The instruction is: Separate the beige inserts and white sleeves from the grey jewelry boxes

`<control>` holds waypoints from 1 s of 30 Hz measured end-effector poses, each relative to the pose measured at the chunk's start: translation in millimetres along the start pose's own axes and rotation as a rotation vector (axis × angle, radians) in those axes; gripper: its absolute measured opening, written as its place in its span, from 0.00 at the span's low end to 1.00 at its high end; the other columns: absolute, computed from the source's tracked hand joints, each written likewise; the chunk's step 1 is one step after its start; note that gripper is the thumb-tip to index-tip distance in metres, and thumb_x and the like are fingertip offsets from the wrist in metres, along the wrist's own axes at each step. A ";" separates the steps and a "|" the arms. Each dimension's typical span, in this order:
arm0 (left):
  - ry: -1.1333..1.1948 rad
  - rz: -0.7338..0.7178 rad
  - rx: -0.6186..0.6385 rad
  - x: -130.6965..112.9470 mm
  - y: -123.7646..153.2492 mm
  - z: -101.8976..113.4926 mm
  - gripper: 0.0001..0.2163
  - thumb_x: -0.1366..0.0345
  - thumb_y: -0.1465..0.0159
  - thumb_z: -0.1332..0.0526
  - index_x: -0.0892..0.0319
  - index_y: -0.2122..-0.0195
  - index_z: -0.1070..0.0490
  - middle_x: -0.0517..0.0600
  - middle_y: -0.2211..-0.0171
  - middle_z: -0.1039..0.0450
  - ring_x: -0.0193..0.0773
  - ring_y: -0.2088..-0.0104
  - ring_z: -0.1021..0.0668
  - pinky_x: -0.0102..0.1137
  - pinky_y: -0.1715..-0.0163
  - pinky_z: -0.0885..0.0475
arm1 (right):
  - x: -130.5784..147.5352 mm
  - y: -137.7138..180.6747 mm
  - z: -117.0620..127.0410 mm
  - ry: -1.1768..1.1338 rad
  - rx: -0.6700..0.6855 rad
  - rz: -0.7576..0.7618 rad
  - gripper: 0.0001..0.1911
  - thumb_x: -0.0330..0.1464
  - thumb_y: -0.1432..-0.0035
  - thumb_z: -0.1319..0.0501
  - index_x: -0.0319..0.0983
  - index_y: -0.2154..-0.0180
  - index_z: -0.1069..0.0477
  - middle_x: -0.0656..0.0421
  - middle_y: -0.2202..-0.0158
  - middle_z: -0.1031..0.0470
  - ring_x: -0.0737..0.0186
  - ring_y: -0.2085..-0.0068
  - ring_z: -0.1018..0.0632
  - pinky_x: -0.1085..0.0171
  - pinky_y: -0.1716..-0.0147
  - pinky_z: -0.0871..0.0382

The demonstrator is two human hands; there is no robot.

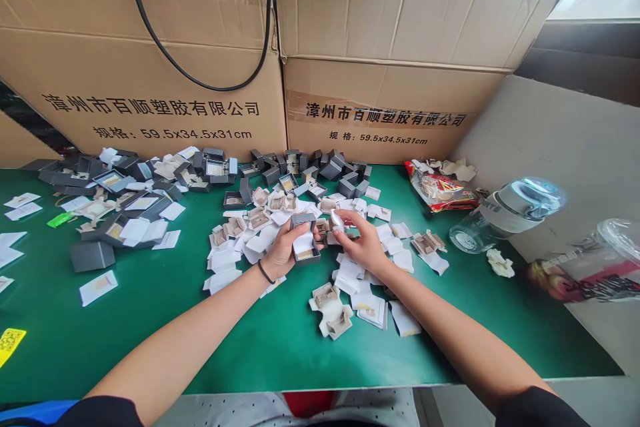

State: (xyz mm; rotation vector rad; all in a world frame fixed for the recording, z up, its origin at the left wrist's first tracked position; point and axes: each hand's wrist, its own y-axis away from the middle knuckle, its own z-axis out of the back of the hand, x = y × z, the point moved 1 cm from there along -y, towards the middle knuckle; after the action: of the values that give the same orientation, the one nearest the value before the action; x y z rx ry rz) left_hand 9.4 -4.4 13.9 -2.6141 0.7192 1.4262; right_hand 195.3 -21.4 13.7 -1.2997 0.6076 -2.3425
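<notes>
My left hand grips a small dark grey box that stands open, with a white insert showing inside. Just to its right, my right hand pinches a small white paper piece between thumb and fingers. Under and around both hands lies a loose spread of white paper inserts and folded card pieces. A pulp-coloured folded insert rests on the table in front of the hands. More dark grey boxes are heaped behind them.
Further boxes and cards pile up at the left of the green table. At the right are a red snack packet, a clear bottle, crumpled tissue and a plastic cup. Large cartons wall the back; a black cable hangs there.
</notes>
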 end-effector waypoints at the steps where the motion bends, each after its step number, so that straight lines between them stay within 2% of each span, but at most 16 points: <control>1: 0.013 -0.006 0.005 0.4 -0.3 -0.4 0.12 0.62 0.45 0.36 0.62 0.62 0.30 0.50 0.71 0.26 0.40 0.71 0.22 0.37 0.67 0.26 | 0.5 -0.2 0.1 0.002 -0.002 -0.003 0.17 0.35 0.43 0.43 0.42 0.51 0.34 0.54 0.52 0.28 0.57 0.54 0.27 0.58 0.58 0.30; 8: -0.009 -0.042 0.088 5.4 -1.7 -1.2 0.18 0.60 0.46 0.36 0.60 0.56 0.32 0.54 0.60 0.26 0.47 0.57 0.25 0.40 0.57 0.31 | 0.6 0.5 -0.4 -0.013 -0.010 -0.013 0.17 0.37 0.43 0.43 0.43 0.51 0.34 0.54 0.53 0.28 0.57 0.55 0.26 0.58 0.58 0.29; 13: -0.265 -0.140 0.005 10.3 -0.4 0.3 0.20 0.59 0.44 0.37 0.55 0.51 0.35 0.51 0.55 0.30 0.45 0.51 0.29 0.38 0.52 0.34 | -0.6 2.5 -3.1 -0.118 -0.004 0.001 0.17 0.37 0.42 0.44 0.43 0.50 0.35 0.54 0.51 0.30 0.58 0.52 0.28 0.57 0.55 0.28; 17: -0.447 -0.255 -0.068 12.2 0.3 0.7 0.21 0.58 0.45 0.36 0.55 0.52 0.38 0.51 0.53 0.34 0.44 0.50 0.31 0.36 0.52 0.34 | 0.0 4.0 -4.6 -0.199 0.058 -0.009 0.20 0.39 0.43 0.42 0.43 0.49 0.35 0.53 0.50 0.30 0.58 0.52 0.27 0.57 0.54 0.28; 23: -0.498 -0.291 -0.041 12.6 -1.3 1.7 0.23 0.58 0.46 0.35 0.56 0.53 0.41 0.52 0.54 0.34 0.42 0.52 0.30 0.35 0.53 0.34 | 2.9 4.9 -5.4 -0.268 0.199 -0.032 0.20 0.39 0.44 0.41 0.43 0.49 0.35 0.54 0.50 0.31 0.59 0.53 0.27 0.59 0.56 0.26; 30: -0.443 -0.317 0.006 11.9 -0.7 -1.5 0.23 0.59 0.51 0.31 0.57 0.57 0.40 0.50 0.59 0.33 0.41 0.56 0.29 0.34 0.57 0.33 | 4.4 4.3 -8.1 -0.317 0.157 -0.064 0.20 0.39 0.44 0.40 0.43 0.50 0.35 0.54 0.50 0.31 0.58 0.53 0.27 0.55 0.52 0.29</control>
State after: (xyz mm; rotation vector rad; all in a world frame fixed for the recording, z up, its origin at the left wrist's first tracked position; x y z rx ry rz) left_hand 16.4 -8.6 4.9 -2.1546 0.2431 1.7898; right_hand 186.8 -25.9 10.5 -1.5900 0.2813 -2.1179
